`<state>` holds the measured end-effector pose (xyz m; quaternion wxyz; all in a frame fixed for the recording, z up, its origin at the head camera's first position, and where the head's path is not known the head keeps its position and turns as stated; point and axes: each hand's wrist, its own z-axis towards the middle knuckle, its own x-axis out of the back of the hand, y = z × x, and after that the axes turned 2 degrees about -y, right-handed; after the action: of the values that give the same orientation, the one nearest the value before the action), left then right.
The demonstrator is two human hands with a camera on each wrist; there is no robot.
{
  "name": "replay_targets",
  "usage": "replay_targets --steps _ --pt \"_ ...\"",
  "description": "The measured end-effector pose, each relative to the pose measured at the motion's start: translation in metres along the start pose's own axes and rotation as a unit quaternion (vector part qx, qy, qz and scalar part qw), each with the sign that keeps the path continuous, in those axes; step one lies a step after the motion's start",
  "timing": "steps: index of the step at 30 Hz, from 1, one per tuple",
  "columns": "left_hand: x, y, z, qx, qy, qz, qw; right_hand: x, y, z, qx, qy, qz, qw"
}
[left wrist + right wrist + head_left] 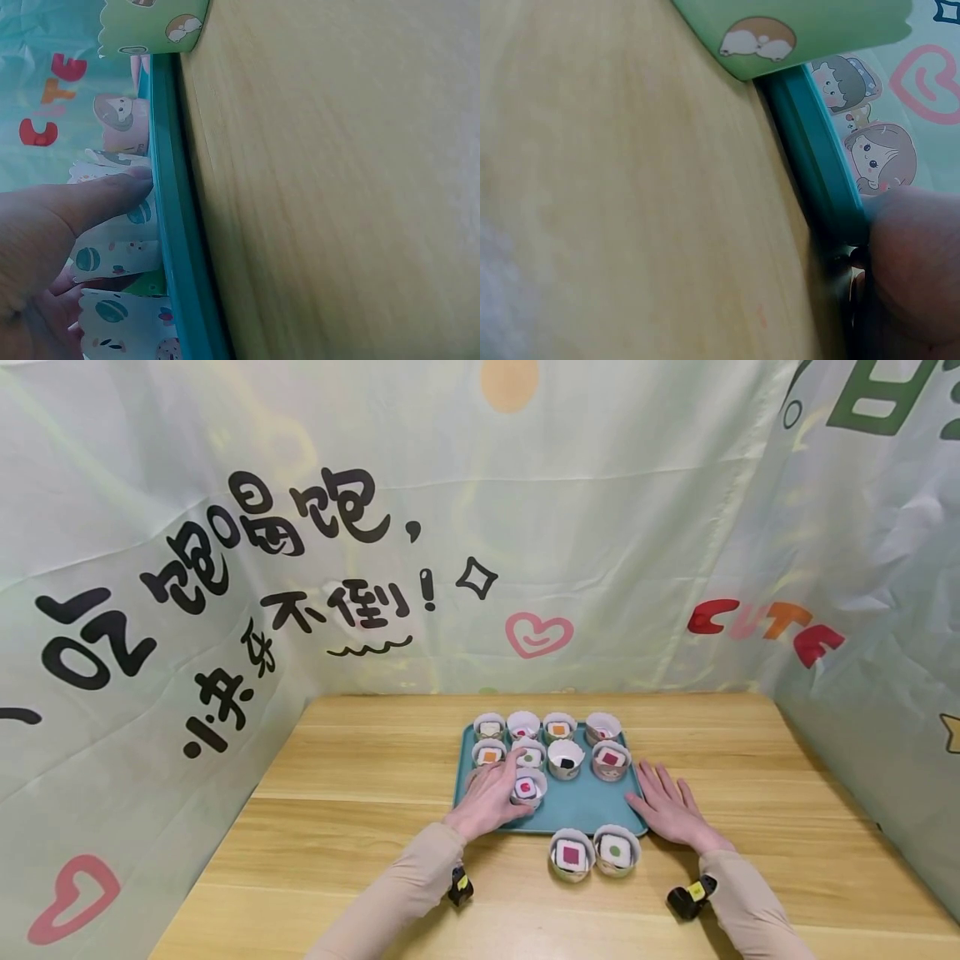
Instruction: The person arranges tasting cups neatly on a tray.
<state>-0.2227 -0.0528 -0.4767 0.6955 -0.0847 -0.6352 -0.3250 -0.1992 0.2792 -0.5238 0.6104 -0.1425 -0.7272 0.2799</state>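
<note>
My left hand (489,800) is at the front left of the blue tray (581,814), holding a small paper cup (536,798) between thumb and fingers. Inside that cup sits a white block (526,787) with a pink centre. The left wrist view shows the thumb (105,199) along the side of a macaron-printed cup (124,244). My right hand (670,808) lies spread at the tray's right edge, its thumb over the front right corner. The fingers of my left hand partly hide another cup at the tray's left side.
Several more paper cups (565,760) with coloured blocks stand in rows at the tray's back. Two cups, one with a dark pink centre (572,857) and one with a green centre (616,852), stand on the wooden table (360,793) before the tray. Printed cloth surrounds the table.
</note>
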Motion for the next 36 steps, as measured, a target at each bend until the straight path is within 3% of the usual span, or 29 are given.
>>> replay_targets --steps 10,36 --pt "-0.0015 0.0013 -0.0002 -0.008 0.006 0.036 0.9993 0.0003 0.0003 0.0010 -0.002 -0.002 0.004 1.0000" --pt "-0.0029 0.0005 0.0006 -0.002 0.017 0.023 0.9996 -0.0019 0.0041 0.0032 -0.005 0.001 -0.006 1.0000"
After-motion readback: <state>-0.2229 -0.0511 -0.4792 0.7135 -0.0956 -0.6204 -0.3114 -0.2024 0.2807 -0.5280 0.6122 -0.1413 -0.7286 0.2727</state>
